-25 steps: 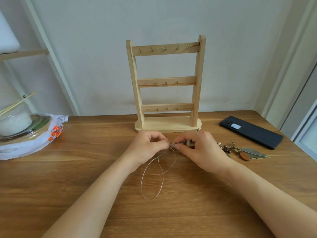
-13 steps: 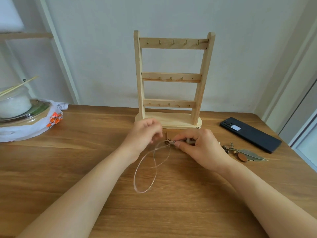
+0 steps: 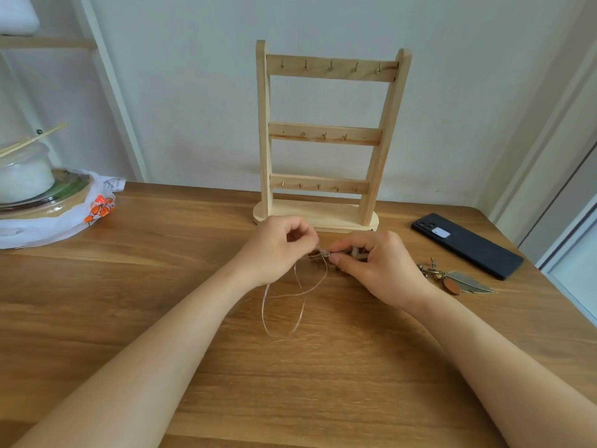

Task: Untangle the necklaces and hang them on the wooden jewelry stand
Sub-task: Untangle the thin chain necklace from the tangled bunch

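Soft, even daylight, brighter right of right hand (image 3: 381, 268). Faint diffuse shadows on table (image 3: 129, 305) beneath forearms and left hand (image 3: 274, 250). Necklace (image 3: 324, 253) knot between hands slightly blurred. Wide-angle bowing of straight lines beyond hands, toward edges.

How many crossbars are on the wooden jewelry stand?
3. The top crossbar is near the wooden jewelry stand's top, the middle crossbar about halfway down, the bottom crossbar just above the base. None appears hidden.

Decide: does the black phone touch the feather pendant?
Apart: the head view shows bare table between the black phone and the feather pendant.
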